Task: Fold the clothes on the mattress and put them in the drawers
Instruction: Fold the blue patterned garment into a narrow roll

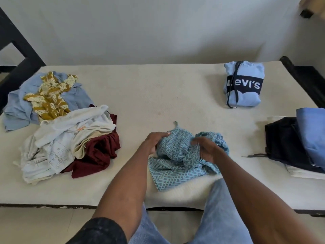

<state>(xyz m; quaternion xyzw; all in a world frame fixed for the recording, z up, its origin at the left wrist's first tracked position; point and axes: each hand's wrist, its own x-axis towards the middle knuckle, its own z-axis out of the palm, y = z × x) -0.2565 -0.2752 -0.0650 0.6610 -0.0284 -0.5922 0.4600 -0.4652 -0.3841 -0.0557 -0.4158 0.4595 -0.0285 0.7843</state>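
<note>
Clothes on the mattress (158, 88), part sorted and part not: roughly midway through the folding, by the look of it, with no drawers in view and nothing yet put away.

At nine o'clock, an unfolded heap: pale blue shirt (15, 104) at the far left, mustard leaf-print garment (49, 101) draped over it, then rumpled white clothes (58, 143) lying on a maroon garment (98, 155). All of that left to fold.

At six o'clock, close to the near edge of the mattress, the zigzag-print blue garment (175, 166), bunched up top and spread flat below: the piece in hand, barely started. Left hand (154, 143) gripping the garment's left side, fingers (162, 135) curled over the cloth with a thumbnail showing. Right hand (206, 150) gripping the bunched middle, fingers (196, 142) curled into the folds; fingertips partly buried, so exact hold not clear.

At one o'clock, a folded light blue Levi's hoodie (244, 83) lying flat, drawstring trailing across the front: done. At three o'clock, a folded stack cut by the frame edge: blue garment (313, 131) on top of a dark garment (281, 141), with something white (304, 172) beneath. Folded, by the look, yet still waiting for the drawers.
</note>
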